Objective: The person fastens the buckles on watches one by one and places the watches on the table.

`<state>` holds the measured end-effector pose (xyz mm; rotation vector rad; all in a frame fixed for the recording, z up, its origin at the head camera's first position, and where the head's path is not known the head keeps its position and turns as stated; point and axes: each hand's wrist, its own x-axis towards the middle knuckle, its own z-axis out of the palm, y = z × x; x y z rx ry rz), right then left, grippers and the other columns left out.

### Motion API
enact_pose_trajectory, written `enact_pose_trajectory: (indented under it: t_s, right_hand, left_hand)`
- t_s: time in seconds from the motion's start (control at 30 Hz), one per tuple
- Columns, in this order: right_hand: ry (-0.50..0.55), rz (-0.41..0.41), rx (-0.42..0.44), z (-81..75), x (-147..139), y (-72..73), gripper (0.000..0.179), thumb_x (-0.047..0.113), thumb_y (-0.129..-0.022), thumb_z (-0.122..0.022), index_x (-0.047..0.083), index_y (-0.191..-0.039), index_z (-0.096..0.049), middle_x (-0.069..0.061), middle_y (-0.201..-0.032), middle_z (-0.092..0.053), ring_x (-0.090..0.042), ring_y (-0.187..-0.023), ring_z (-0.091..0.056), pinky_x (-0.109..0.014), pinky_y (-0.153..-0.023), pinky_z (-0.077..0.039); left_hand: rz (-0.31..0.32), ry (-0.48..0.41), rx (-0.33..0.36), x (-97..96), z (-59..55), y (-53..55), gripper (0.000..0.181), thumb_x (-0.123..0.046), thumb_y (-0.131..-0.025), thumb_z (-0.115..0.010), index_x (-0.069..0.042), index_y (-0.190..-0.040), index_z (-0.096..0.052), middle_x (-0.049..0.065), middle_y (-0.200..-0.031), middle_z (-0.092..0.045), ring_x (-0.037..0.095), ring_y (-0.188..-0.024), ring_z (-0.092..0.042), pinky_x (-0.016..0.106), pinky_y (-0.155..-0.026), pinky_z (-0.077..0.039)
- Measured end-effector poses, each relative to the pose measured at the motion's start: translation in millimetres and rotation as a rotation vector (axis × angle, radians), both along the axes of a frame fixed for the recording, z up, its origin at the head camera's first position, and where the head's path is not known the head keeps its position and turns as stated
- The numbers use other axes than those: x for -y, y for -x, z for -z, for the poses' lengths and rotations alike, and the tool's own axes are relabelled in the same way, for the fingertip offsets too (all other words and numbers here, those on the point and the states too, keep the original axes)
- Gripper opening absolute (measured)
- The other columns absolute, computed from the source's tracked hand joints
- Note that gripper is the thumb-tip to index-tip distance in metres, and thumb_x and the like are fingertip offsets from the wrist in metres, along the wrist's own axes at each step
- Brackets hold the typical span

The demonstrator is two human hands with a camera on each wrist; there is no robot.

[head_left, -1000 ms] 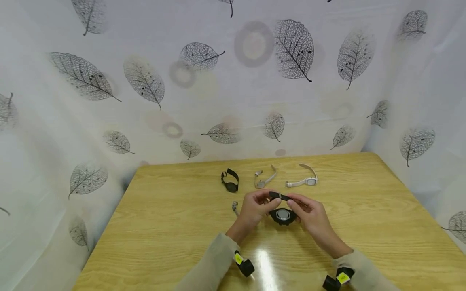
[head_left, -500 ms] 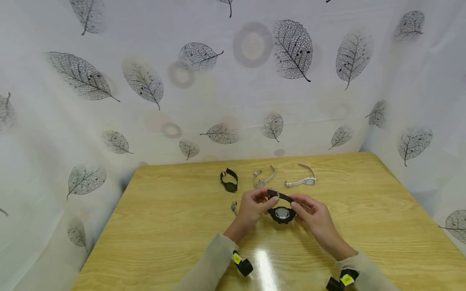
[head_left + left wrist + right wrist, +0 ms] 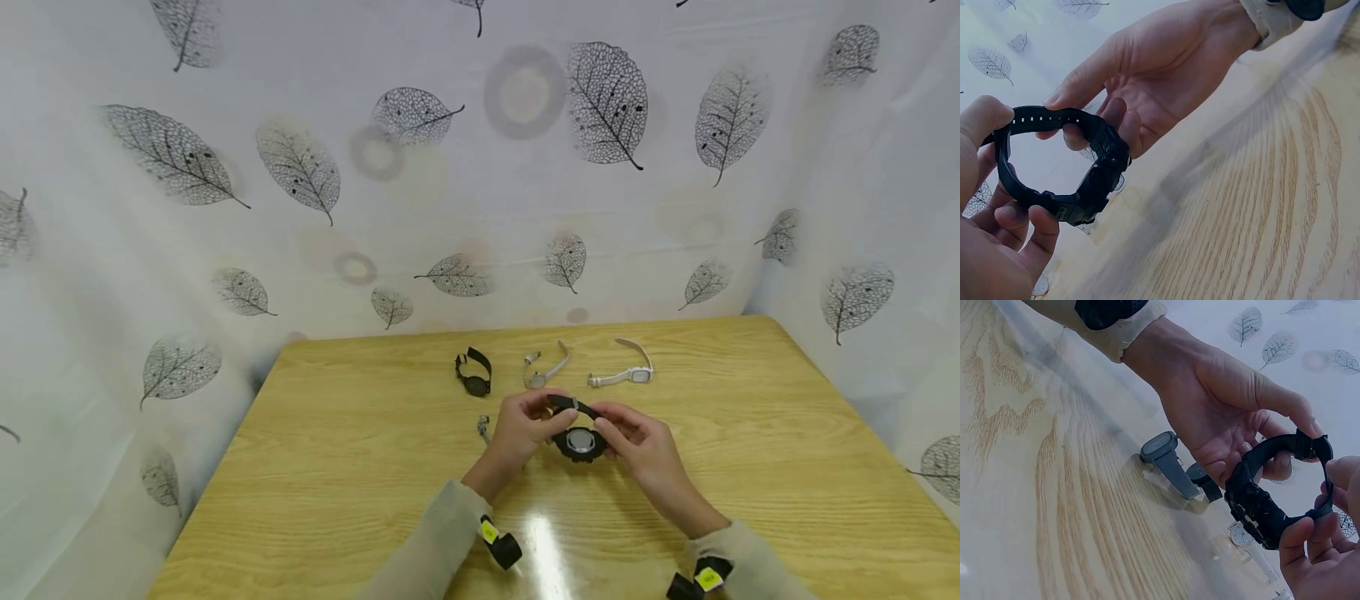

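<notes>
Both hands hold a black sports watch with a rubber strap bent into a closed loop. In the head view its case hangs below the strap, face side hidden. My left hand pinches the strap near the metal buckle, thumb on top. With thumb and fingers, my right hand grips the perforated strap on the other side. The left wrist view shows the loop from the side, fingertips of the left hand under it. In the right wrist view a keeper sits on the strap.
Behind the hands lie a black watch, a pale thin-strapped watch and a white watch. A grey watch lies beside my left hand, partly hidden in the head view. A leaf-patterned curtain surrounds the wooden table.
The strap was flatter across the top a second ago and now arches more, with the right fingers slightly shifted on it. Both hands keep their hold on the watch.
</notes>
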<state>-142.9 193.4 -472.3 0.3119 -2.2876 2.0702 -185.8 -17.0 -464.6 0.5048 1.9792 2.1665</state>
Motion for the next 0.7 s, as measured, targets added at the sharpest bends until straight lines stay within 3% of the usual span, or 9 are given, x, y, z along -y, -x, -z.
enact_pose_trajectory:
  t_s: [0.23, 0.47, 0.7]
  right_hand:
    - [-0.025, 0.009, -0.005, -2.6, 3.0, 0.6, 0.033, 0.020, -0.105, -0.062, -0.001, -0.130, -0.066, -0.021, -0.112, -0.068, -0.016, -0.072, -0.058, -0.031, -0.059, -0.054]
    - [-0.032, 0.022, -0.008, -2.5, 4.6, -0.1, 0.031, 0.018, -0.104, -0.063, -0.001, -0.128, -0.067, -0.020, -0.102, -0.068, -0.016, -0.067, -0.053, -0.034, -0.055, -0.049]
    - [-0.027, 0.050, 0.008, -3.0, 3.6, -0.6, 0.032, 0.020, -0.104, -0.065, -0.001, -0.129, -0.067, -0.012, -0.105, -0.071, -0.016, -0.070, -0.057, -0.031, -0.057, -0.053]
  left_hand:
    - [0.009, -0.008, 0.016, -2.9, 3.6, -0.9, 0.022, -0.014, -0.092, -0.080, -0.008, -0.114, -0.077, 0.001, -0.097, -0.073, 0.011, -0.064, -0.048, 0.025, -0.056, -0.045]
    - [0.019, 0.000, 0.032, -7.5, 5.1, -2.7, 0.022, -0.014, -0.092, -0.080, -0.008, -0.113, -0.078, 0.004, -0.107, -0.074, 0.012, -0.080, -0.061, 0.020, -0.064, -0.053]
    - [-0.016, 0.024, 0.016, -9.9, 5.0, -4.0, 0.021, -0.017, -0.092, -0.080, -0.010, -0.111, -0.079, 0.003, -0.104, -0.075, 0.011, -0.071, -0.052, 0.019, -0.059, -0.045]
